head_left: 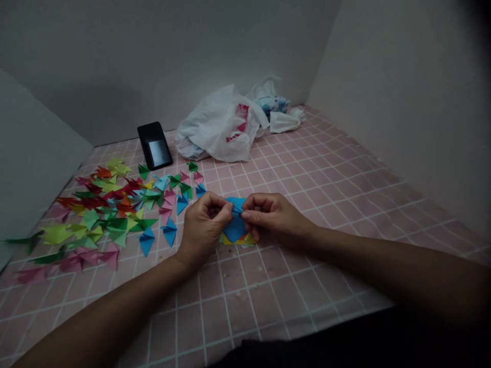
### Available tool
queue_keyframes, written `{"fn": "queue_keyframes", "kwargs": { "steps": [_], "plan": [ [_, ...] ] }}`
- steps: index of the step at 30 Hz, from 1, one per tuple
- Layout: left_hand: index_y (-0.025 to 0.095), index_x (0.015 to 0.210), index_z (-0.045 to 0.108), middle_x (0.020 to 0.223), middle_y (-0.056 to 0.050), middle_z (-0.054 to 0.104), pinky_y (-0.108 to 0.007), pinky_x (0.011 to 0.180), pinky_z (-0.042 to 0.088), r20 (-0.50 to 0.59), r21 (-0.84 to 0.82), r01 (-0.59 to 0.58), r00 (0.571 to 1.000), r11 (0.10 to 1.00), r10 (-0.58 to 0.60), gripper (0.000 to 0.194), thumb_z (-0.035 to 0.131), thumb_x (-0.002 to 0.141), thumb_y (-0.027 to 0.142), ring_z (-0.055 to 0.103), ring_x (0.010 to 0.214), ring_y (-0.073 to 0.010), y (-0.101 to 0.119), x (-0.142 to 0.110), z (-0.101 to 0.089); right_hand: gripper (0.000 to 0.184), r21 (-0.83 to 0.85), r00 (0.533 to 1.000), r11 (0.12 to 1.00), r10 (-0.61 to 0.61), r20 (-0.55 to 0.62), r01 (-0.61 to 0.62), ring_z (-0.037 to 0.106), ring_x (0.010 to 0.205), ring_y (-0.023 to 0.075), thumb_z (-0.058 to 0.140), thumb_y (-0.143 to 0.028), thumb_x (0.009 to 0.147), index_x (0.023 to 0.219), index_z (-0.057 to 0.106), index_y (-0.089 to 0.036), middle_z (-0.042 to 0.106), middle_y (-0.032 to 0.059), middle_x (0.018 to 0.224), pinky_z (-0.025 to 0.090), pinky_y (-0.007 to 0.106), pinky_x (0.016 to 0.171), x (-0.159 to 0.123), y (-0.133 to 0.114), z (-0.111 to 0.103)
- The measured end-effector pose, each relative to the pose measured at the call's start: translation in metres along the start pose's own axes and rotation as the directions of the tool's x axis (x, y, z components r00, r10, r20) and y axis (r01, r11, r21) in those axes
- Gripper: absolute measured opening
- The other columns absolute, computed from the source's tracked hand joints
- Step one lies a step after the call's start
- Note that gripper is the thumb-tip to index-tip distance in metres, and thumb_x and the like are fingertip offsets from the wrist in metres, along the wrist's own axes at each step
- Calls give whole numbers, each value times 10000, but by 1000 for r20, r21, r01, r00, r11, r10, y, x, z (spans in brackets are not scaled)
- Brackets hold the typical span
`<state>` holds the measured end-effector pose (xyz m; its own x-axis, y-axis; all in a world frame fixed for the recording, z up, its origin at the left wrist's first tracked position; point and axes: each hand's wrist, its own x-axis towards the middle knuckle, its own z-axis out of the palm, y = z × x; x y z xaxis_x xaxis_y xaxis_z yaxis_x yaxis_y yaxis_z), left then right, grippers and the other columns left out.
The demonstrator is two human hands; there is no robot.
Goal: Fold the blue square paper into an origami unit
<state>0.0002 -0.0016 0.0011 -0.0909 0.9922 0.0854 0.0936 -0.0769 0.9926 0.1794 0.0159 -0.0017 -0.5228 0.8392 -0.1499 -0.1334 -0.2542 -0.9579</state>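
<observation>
Both of my hands meet over a blue paper piece (pixel 235 225) near the middle of the pink checked table (pixel 291 286). My left hand (pixel 203 225) pinches its left upper edge with curled fingers. My right hand (pixel 270 214) pinches the right upper edge, fingers closed too. The blue paper is partly folded, its lower point hanging down between my hands. Under it lies a small stack of coloured paper squares (pixel 241 239), yellow and orange edges showing.
Several folded paper triangles (pixel 111 209) in green, red, pink, blue and yellow lie spread at the left. A black phone (pixel 154 145) leans by the back wall. White plastic bags (pixel 226 125) sit at the back. Grey walls enclose three sides.
</observation>
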Motion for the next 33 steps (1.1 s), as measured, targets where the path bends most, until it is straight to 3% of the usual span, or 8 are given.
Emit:
{"fn": "queue_keyframes", "kwargs": {
  "steps": [14,24,28,33],
  "plan": [
    [183,721,624,632,25,630,-214,537,462,-22,-13,-31,999,999,30,187,781,754,280,575,560,-106,-2,-2,1,204,10,998,999,35,-61,-35,549,407,67,739,-303,787,742,581,-183,655,-37,588,438,182,423,-2,-4,5],
    [193,875,565,698,41,672,-250,636,580,55,-245,50,998,968,-38,322,831,744,317,716,631,-139,-2,2,1,234,61,995,998,27,-92,-21,531,375,65,762,-316,746,717,572,-183,641,-45,551,414,178,406,-2,-3,4],
    [204,981,561,736,42,681,-274,673,602,74,-283,51,997,958,-32,369,824,753,323,726,652,-144,-2,2,1,225,60,995,998,19,-99,-13,524,379,62,753,-310,755,706,575,-181,640,-43,554,412,181,414,-2,-3,4],
    [204,978,568,756,36,682,-264,669,597,79,-297,61,996,953,-39,353,821,749,297,721,656,-138,-3,2,2,227,64,995,998,22,-99,-15,523,376,61,756,-310,754,696,575,-185,638,-42,551,418,184,413,-2,-3,4]
  ]
}}
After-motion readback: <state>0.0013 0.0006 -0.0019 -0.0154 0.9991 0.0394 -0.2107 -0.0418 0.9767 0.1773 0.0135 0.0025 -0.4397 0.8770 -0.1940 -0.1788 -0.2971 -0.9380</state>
